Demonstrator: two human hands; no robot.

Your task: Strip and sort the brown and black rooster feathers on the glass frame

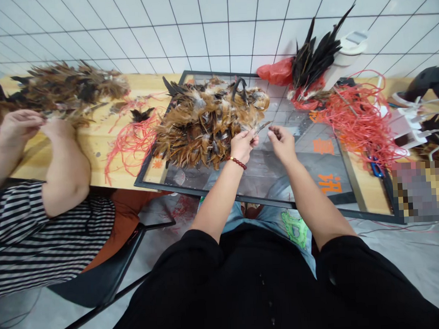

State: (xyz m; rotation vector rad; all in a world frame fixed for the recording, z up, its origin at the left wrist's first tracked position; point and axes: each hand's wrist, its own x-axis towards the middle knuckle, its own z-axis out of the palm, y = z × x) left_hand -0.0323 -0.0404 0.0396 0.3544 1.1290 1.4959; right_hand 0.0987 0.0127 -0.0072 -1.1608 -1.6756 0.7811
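Observation:
My left hand (pixel 243 145), with a beaded bracelet on the wrist, pinches a thin brown feather (pixel 262 127) near the right end of a large pile of brown feathers (pixel 198 124). The feather's free end points right, towards my right hand (pixel 283 142). My right hand is closed, thumb against curled fingers, just past that end. Whether it touches the feather or grips something small is hidden. Both hands are above a dark-framed glass panel (pixel 264 174) with orange characters, and the pile lies on its left part.
On the right are a tangle of red plastic strips (pixel 360 118), upright black feathers (pixel 312 56), a white container (pixel 346 54), blue-handled scissors (pixel 377 168) and white cables. At left, a co-worker's hands (pixel 42 122) work at another feather pile (pixel 68 84). More red strips (pixel 130 142) lie between.

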